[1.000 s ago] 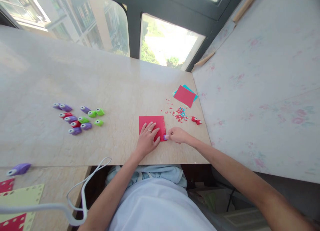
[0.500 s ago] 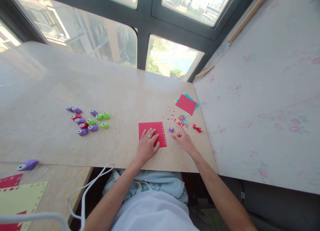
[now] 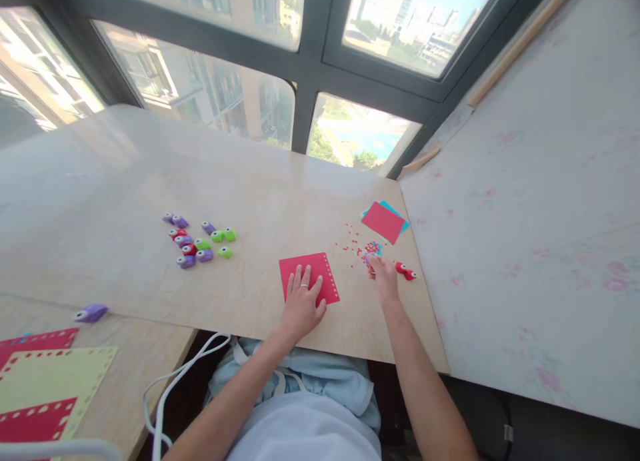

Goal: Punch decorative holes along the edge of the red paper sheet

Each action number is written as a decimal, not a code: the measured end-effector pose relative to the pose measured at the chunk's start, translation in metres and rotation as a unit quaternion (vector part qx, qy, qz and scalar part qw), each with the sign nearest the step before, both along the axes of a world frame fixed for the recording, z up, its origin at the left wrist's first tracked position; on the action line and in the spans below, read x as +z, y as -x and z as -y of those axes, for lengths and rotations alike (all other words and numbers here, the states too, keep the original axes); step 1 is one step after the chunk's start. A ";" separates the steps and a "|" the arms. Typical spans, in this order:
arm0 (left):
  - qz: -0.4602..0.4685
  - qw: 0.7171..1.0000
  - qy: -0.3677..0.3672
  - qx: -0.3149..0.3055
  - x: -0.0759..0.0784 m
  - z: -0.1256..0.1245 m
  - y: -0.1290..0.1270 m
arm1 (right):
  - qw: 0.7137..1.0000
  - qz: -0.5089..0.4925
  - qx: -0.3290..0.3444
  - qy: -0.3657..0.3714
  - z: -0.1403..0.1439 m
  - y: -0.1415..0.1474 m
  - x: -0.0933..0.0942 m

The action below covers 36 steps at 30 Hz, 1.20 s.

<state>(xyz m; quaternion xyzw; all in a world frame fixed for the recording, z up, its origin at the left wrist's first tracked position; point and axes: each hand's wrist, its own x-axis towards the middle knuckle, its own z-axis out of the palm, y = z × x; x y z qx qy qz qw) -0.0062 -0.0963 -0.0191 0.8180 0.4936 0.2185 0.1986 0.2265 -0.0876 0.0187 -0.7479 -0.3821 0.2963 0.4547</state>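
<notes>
On the near edge of the pale marble-look table (image 3: pixel 150 181), the left hand (image 3: pixel 303 301) lies flat with fingers spread, pressing down the red square paper sheet (image 3: pixel 310 274) whose right edge carries a row of small punched holes. Just right of that sheet, the right hand (image 3: pixel 385 278) has its fingers drawn together around a small purple craft punch (image 3: pixel 369 257), only a sliver of which shows at the fingertips; how firmly it is held cannot be told.

A second ago this punch was at the sheet's lower right corner under the right hand; half a second ago it sat loose just off the sheet's right edge with the hand open beside it. Now it is taken up again, farther from the sheet, over the scatter of tiny red and blue paper confetti (image 3: pixel 367 248). By my reading, the punching along that edge has paused.

Right of the sheet, beyond the right hand, lies a small red punch (image 3: pixel 406 271); farther back rests a red sheet stacked on a blue one (image 3: pixel 384 221). Well left of the sheet sits a cluster of purple, green and red punches (image 3: pixel 200 241).
</notes>
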 end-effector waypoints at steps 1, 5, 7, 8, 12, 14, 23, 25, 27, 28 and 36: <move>0.004 1.000 0.007 0.028 0.000 0.002 -0.005 | 0.995 -0.089 -0.045 -0.027 0.002 0.005 -0.001; 0.029 0.994 0.034 0.101 0.002 0.009 -0.028 | 0.940 -0.324 -0.079 -0.070 0.013 0.030 -0.001; 0.046 0.991 0.039 0.117 0.007 0.011 -0.034 | 0.922 -0.378 -0.052 -0.064 0.020 0.040 0.001; 0.056 0.990 0.035 0.125 0.010 0.011 -0.034 | 0.917 -0.391 -0.044 -0.062 0.024 0.043 0.002; 0.076 0.986 -0.018 0.147 0.022 -0.011 -0.017 | 0.914 -0.394 -0.073 -0.059 0.041 0.047 0.001; 0.053 0.991 -0.043 0.111 0.024 -0.033 -0.003 | 0.915 -0.389 -0.096 -0.052 0.048 0.046 -0.002; -0.082 0.983 0.002 -0.165 0.007 -0.077 0.028 | 0.874 -0.448 -0.178 -0.055 0.050 0.050 -0.007; -0.082 0.991 -0.019 -0.103 0.005 -0.067 0.024 | 0.867 -0.457 -0.192 -0.058 0.046 0.051 -0.005; -0.081 0.995 -0.041 -0.039 0.002 -0.055 0.018 | 0.871 -0.449 -0.187 -0.062 0.041 0.053 -0.004; -0.078 0.996 -0.049 -0.012 0.000 -0.050 0.014 | 0.879 -0.439 -0.178 -0.063 0.038 0.054 -0.003; -0.023 0.993 -0.083 0.083 -0.010 -0.027 -0.008 | 0.969 -0.241 0.008 -0.053 -0.021 0.082 0.010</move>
